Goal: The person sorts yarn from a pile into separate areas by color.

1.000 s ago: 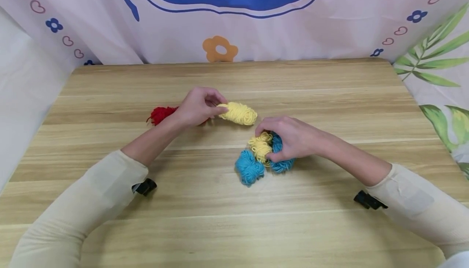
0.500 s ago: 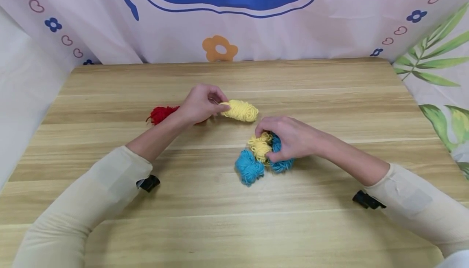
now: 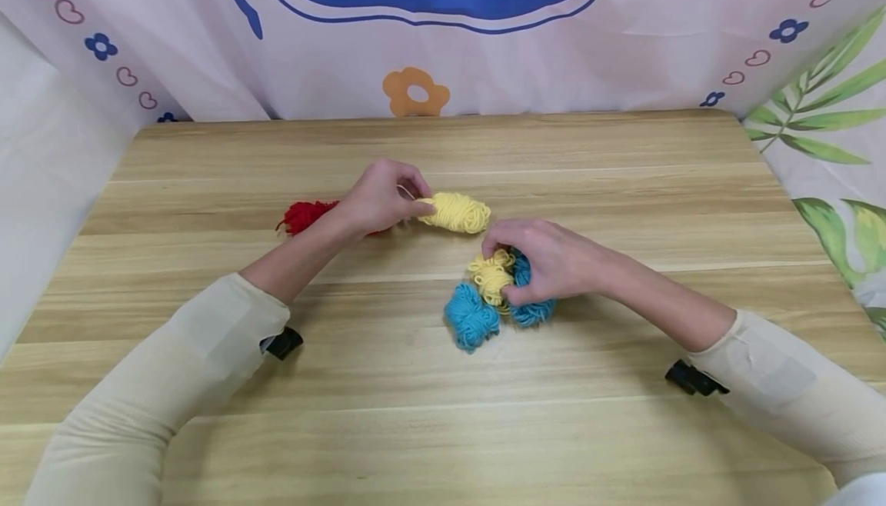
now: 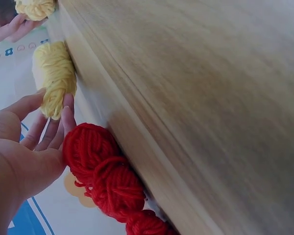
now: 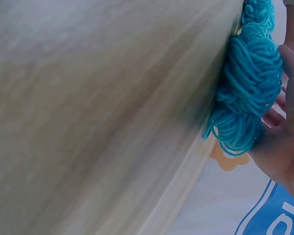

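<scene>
My left hand (image 3: 379, 200) pinches one end of a pale yellow yarn skein (image 3: 457, 213) between thumb and fingertips; the skein lies lengthwise, pointing right. The left wrist view shows the fingers around that yellow skein's (image 4: 55, 78) near end. My right hand (image 3: 557, 264) curls thumb and fingers about a deeper yellow yarn bundle (image 3: 492, 278). Under its palm sits a dark blue yarn skein (image 3: 533, 314), partly hidden, which appears teal as a blue skein (image 5: 252, 73) in the right wrist view. A lighter blue skein (image 3: 471, 317) touches the yellow bundle's front left.
Red yarn (image 3: 306, 217) lies behind the left forearm, partly covered by it; several red bundles (image 4: 115, 181) stand in a row in the left wrist view. A printed cloth (image 3: 332, 68) hangs along the back edge of the wooden table (image 3: 443, 429).
My left hand has shifted slightly to the right with the pale yellow skein, lifting a little and then lowering. The right hand and the blue skeins have stayed in place.
</scene>
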The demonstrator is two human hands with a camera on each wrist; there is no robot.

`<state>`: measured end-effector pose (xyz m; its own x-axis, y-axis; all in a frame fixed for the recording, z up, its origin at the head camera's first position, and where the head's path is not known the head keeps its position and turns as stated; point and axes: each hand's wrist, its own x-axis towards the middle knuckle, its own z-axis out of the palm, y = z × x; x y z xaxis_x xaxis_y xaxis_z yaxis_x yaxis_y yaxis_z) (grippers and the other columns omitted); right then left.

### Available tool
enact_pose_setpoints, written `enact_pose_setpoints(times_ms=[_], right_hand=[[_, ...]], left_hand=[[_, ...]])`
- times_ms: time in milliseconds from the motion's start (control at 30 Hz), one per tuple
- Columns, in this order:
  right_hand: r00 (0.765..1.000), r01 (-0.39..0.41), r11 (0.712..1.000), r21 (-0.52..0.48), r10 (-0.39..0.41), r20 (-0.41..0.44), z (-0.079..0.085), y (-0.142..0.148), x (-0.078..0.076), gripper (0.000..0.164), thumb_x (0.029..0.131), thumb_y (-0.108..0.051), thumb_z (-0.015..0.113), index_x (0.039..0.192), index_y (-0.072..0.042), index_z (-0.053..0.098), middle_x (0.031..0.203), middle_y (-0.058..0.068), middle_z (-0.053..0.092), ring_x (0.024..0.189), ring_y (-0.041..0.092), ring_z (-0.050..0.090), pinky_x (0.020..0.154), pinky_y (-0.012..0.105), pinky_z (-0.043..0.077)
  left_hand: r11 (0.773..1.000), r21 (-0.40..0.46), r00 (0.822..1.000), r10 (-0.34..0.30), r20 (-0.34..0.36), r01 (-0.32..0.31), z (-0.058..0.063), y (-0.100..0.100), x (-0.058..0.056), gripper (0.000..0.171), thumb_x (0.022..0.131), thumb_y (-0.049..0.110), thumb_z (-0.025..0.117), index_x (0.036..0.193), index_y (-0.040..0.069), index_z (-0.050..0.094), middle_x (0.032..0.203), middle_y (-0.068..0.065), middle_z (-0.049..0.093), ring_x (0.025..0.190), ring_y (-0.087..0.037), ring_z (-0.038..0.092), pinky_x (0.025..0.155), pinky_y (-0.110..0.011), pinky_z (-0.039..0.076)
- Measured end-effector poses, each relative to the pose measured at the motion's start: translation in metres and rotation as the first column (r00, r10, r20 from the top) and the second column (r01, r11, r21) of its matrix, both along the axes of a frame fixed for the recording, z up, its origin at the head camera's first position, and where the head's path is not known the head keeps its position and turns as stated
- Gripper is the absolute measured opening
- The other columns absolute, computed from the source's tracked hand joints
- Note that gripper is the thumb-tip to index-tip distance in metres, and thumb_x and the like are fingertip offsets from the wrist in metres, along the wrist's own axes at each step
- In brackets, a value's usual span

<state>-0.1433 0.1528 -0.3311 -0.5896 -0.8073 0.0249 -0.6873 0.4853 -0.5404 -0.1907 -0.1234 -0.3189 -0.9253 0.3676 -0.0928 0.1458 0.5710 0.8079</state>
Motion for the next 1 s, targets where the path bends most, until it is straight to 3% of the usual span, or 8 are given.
enact_pose_setpoints(times_ms=[333,633,1000], right_hand=[[1.000,-0.012,0.998,-0.058,0.012,0.001,0.0000,0.0014,-0.0025,0.039,0.077,-0.013,0.084,0.111,-0.009,0.065,0.111,0.001,0.068,0.100,0.018,0.063,0.091,0.040,0.055],[0.999,-0.010,0.996,-0.093,0.014,0.039,0.0021,0.0023,-0.0047,0.039,0.077,-0.012,0.083,0.112,-0.008,0.066,0.111,0.002,0.069,0.103,0.016,0.064,0.094,0.040,0.055],[0.997,0.010,0.989,-0.144,0.001,0.079,0.0044,0.0032,-0.0048,0.040,0.077,-0.009,0.084,0.112,-0.006,0.066,0.113,0.003,0.070,0.108,0.018,0.065,0.098,0.041,0.054]], left_hand=[[0.990,-0.125,0.996,-0.066,-0.062,0.058,0.0035,0.0038,0.0004,0.015,0.088,0.005,0.082,0.097,-0.002,0.072,0.097,-0.015,0.071,0.096,-0.029,0.065,0.093,-0.041,0.054],[0.981,-0.179,0.993,-0.087,-0.078,0.072,0.0058,0.0039,0.0022,0.017,0.089,0.007,0.083,0.100,-0.002,0.073,0.103,-0.016,0.072,0.097,-0.030,0.065,0.093,-0.042,0.055],[0.981,-0.181,0.991,-0.094,-0.092,0.076,0.0070,0.0014,0.0031,0.019,0.088,0.007,0.083,0.102,-0.003,0.073,0.103,-0.016,0.074,0.096,-0.029,0.067,0.092,-0.042,0.055]])
